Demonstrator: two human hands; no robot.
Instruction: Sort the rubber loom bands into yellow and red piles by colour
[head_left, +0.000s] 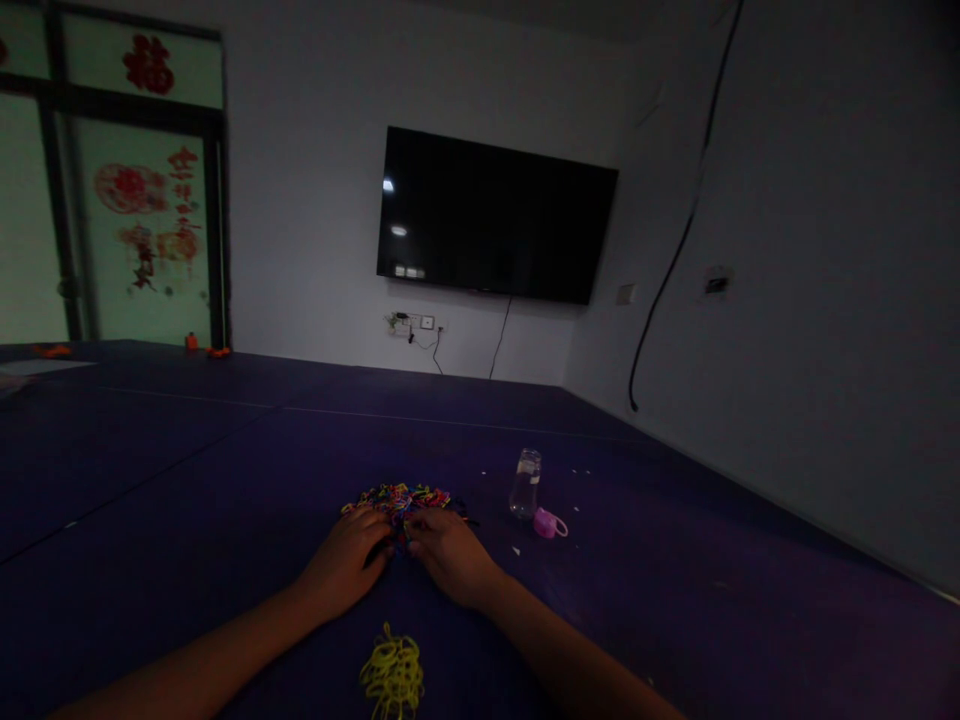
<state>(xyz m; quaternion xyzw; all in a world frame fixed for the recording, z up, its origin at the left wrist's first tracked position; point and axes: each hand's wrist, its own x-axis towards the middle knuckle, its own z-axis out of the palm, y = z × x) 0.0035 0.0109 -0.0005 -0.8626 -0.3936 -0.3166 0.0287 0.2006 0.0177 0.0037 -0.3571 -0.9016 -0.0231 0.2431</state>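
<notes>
The person's left hand (pixel 346 552) rests at the near left edge of a low heap of thin, multicoloured loops (pixel 401 497) on the broad, dark purple surface (pixel 225 470), its thumb apart from its curled fingers. The right hand (pixel 451 556) meets the heap from the other side, fingers bent inward; in this dim light, one cannot tell whether either hand pinches a loop. A separate tangle of thin yellow loops (pixel 394 677) lies nearer the person, between the forearms. A clear, upright bottle (pixel 526 488) stands to the right, a pink lid with a ring handle (pixel 547 523) just beside it.
</notes>
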